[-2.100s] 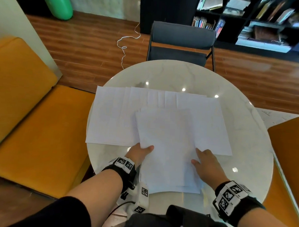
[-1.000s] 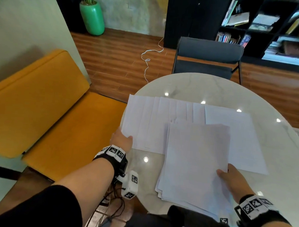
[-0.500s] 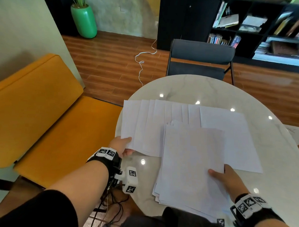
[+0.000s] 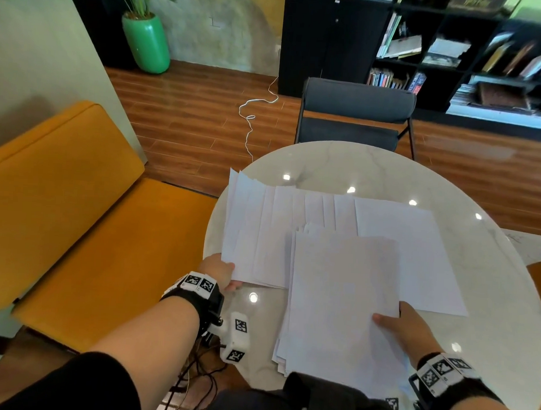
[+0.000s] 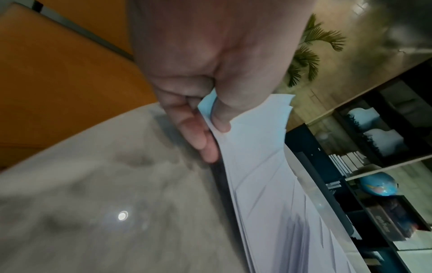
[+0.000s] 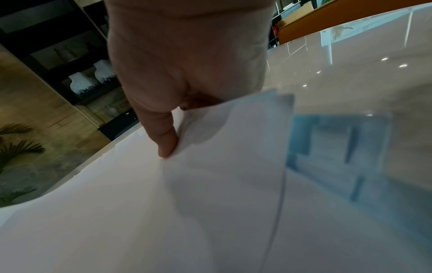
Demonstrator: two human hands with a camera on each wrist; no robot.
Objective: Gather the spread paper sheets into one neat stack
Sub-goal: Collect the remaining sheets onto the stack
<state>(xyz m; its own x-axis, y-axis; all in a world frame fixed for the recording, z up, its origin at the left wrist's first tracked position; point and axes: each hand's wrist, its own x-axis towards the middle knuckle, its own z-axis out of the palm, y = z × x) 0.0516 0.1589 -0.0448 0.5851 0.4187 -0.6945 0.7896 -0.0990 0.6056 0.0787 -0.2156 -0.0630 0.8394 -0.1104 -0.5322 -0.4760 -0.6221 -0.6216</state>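
While my left hand (image 4: 218, 269) pinches the near left corner of the fan (image 4: 262, 232), thumb on top and fingers under, I have the left end of the row lifted off the table (image 4: 491, 307). The fan lies along the far side, sheets overlapping left to right. My right hand (image 4: 408, 328) grips the right edge of the stack (image 4: 339, 301), thumb on top; the stack sits nearest me, its far edge over the fan, its near sheets splayed. Step in hand: collecting the fan, roughly mid-task by my estimate. Next, I judge, the fan must be swept rightward into one bundle and laid on the stack with edges matched. Risk: thin sheets slipping from the pinch.
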